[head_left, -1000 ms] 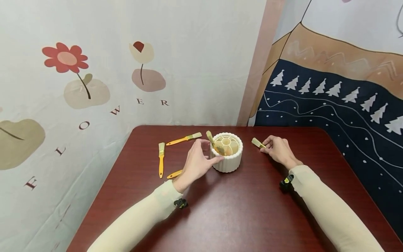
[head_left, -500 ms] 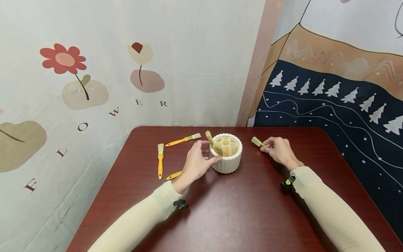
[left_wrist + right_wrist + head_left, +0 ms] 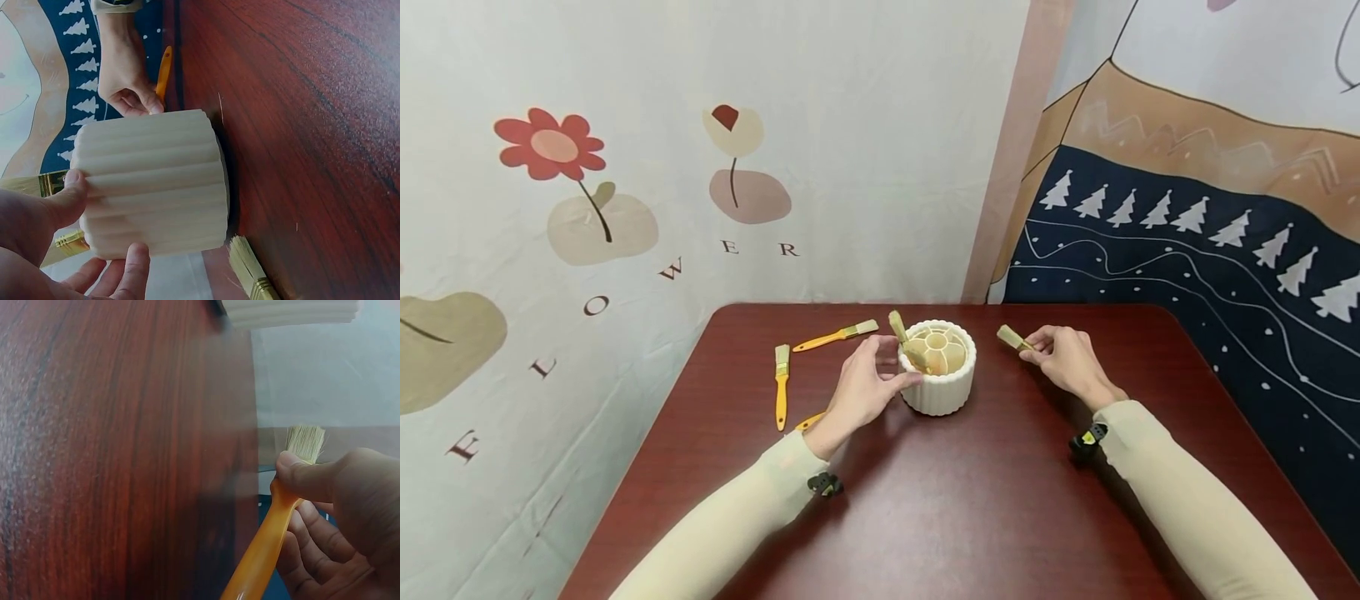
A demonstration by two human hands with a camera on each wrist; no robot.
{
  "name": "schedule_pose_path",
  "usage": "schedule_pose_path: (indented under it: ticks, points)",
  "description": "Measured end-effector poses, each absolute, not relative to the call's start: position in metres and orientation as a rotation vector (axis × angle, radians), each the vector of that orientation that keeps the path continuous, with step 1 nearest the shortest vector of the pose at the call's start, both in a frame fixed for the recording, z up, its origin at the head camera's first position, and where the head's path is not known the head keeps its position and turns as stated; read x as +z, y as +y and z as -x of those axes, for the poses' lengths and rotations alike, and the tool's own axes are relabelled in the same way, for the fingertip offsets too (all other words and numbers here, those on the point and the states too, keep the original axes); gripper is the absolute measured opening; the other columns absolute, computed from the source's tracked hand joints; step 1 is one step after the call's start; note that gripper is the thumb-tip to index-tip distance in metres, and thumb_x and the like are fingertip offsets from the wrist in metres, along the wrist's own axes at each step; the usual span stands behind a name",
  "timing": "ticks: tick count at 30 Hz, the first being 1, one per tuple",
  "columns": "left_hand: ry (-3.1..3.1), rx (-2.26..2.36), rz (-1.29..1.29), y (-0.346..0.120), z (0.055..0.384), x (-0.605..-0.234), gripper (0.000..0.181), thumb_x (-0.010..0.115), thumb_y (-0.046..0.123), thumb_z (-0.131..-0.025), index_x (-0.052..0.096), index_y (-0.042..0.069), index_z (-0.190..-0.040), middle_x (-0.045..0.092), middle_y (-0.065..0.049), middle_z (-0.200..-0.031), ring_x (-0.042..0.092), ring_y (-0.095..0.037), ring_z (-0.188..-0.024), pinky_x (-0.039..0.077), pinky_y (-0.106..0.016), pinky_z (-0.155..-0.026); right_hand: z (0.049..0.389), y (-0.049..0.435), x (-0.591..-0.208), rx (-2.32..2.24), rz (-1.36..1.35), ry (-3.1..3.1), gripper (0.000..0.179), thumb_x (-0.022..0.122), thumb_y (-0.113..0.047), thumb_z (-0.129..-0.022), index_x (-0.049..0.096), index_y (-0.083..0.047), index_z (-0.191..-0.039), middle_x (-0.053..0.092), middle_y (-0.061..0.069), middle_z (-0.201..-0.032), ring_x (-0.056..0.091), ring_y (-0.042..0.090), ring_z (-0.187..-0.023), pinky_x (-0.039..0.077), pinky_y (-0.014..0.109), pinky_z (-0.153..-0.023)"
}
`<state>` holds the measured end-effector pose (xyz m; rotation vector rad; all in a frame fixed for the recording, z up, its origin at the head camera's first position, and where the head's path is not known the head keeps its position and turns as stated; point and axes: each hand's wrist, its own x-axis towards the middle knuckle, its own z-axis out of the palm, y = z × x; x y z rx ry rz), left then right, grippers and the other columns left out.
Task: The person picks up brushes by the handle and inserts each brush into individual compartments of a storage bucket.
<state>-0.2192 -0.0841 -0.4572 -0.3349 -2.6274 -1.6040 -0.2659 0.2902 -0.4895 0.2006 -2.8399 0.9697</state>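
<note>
A cream ribbed round holder (image 3: pixel 937 396) with flower-shaped compartments stands on the table in the head view. Two paintbrushes lean in its left side; the bristles of one paintbrush (image 3: pixel 897 325) stick up above the rim. My left hand (image 3: pixel 865 387) holds the holder from the left, thumb at the rim and fingers round the side, as the left wrist view also shows. To the right of the holder, my right hand (image 3: pixel 1070 358) pinches a yellow-handled paintbrush (image 3: pixel 265 550) just below its bristles. Those bristles point up and to the left in the head view.
On the dark red table (image 3: pixel 970 500), left of the holder, lie an upright-lying paintbrush (image 3: pixel 782 387) and a slanted paintbrush (image 3: pixel 835 336). Another paintbrush (image 3: pixel 808 422) is mostly hidden behind my left wrist. A printed cloth (image 3: pixel 880 167) hangs behind the table.
My left hand has slid slightly left along the holder, covering more of the paintbrush behind the wrist. My right hand and its paintbrush have hardly moved.
</note>
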Motion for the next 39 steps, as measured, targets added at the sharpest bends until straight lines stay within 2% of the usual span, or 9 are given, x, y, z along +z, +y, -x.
schedule_pose_path:
  ticks: [6,18,30,39]
  points:
    - [-2.662,-1.605,0.368,-0.088,0.22,-0.455,0.072,0.1,0.017,-0.095,0.063,0.004,-0.156,0.078,-0.02,-0.143,0.084,-0.038,-0.124,0.072,-0.046,-0.103,0.264,0.289,-0.485,0.972,-0.196,-2.823,0.022,0.091,-0.018,-0.103,0.086,-0.004,-0.119,0.085,0.016,-0.107,0.077,0.027,-0.093,0.06,0.032,-0.085]
    - [-2.687,-1.571,0.429,-0.097,0.224,-0.455,0.072,0.098,0.018,-0.097,0.063,0.005,-0.158,0.077,-0.019,-0.149,0.084,-0.038,-0.127,0.073,-0.045,-0.1,0.258,0.286,-0.471,0.971,-0.223,-2.774,0.016,0.09,-0.018,-0.104,0.085,-0.006,-0.114,0.084,0.013,-0.103,0.076,0.024,-0.091,0.055,0.02,-0.078]
    - [-2.726,-1.587,0.507,-0.104,0.228,-0.453,0.071,0.096,0.02,-0.1,0.061,0.005,-0.161,0.072,-0.018,-0.159,0.082,-0.038,-0.131,0.073,-0.044,-0.101,0.254,0.278,-0.455,0.981,-0.257,-2.75,0.017,0.089,-0.02,-0.105,0.085,-0.007,-0.114,0.085,0.013,-0.103,0.077,0.025,-0.09,0.056,0.02,-0.077]
    - [-2.763,-1.551,0.563,-0.109,0.234,-0.451,0.072,0.094,0.021,-0.102,0.06,0.005,-0.163,0.072,-0.022,-0.157,0.081,-0.04,-0.133,0.072,-0.047,-0.104,0.249,0.27,-0.443,1.007,-0.275,-2.749,0.019,0.09,-0.02,-0.104,0.085,-0.007,-0.117,0.086,0.014,-0.106,0.077,0.026,-0.093,0.055,0.017,-0.077]
